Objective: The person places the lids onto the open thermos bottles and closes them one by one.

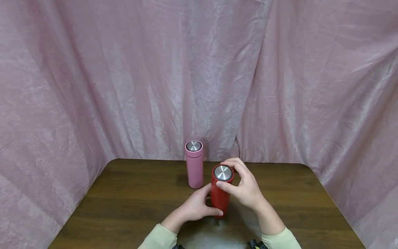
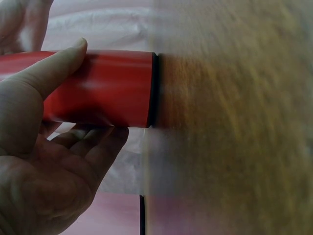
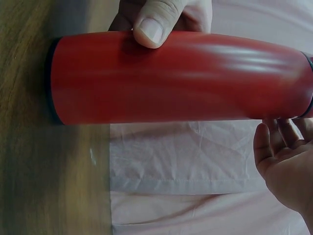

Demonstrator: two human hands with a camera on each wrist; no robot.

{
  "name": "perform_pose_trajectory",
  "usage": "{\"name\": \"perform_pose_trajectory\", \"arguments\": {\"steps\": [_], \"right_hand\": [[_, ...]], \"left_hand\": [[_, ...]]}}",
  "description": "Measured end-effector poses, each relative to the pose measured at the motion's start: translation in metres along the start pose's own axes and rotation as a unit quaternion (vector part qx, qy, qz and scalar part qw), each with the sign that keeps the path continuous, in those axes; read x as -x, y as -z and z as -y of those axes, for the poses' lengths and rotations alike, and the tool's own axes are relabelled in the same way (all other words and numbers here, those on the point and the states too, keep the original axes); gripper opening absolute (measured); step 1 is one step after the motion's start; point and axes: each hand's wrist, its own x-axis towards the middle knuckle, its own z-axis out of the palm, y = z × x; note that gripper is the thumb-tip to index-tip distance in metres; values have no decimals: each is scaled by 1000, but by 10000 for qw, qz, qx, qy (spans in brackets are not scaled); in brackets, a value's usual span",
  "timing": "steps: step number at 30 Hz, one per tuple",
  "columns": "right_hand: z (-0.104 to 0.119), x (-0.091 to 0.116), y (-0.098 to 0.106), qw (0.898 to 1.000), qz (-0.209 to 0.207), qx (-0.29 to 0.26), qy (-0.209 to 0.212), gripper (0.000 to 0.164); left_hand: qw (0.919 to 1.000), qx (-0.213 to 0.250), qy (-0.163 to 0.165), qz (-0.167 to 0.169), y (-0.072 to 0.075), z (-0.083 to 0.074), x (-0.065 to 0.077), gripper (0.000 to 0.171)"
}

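Note:
A red thermos bottle (image 1: 220,195) with a round silver top stands upright near the middle of the wooden table. My left hand (image 1: 194,206) grips its lower body, thumb across the near side and fingers round the far side. Up at the lid, my right hand (image 1: 245,186) holds the bottle from the right, with the thumb in front and the fingers behind. In the right wrist view, the dark base ring of the red bottle (image 3: 171,78) is right at the tabletop. Behind it to the left stands a pink thermos bottle (image 1: 195,171) with a similar silver top, untouched.
The dark brown wooden table (image 1: 133,193) has rounded back corners. Pink velvety curtains (image 1: 149,86) hang behind it and along both sides. A thin dark cord (image 1: 238,147) shows against the curtain, behind my right hand.

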Motion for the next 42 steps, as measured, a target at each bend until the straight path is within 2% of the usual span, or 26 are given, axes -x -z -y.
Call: {"name": "perform_pose_trajectory", "arguments": {"steps": [14,21,23,26,29,32,42], "right_hand": [[2,1,-5,9989,-234,273,-287,53],[1,1,-3,9989,-17,264,-390,58],[-1,1,-1,9995,147,96,-251,62],[-3,1,1,9978,501,-433,33,68],[-4,0,3,9913,791,-1031,218,67],[-5,0,4,9874,873,-1300,237,64],[-6,0,4,9939,742,-788,233,53]], "left_hand": [[10000,16,93,-1,0,-1,1,64],[10000,23,96,-3,1,-1,1,65],[9999,41,98,1,1,-1,1,66],[9999,45,112,17,1,-1,1,66],[9999,24,134,30,1,-1,1,65],[9998,21,168,46,1,-1,1,67],[9998,33,179,33,2,-1,2,65]]}}
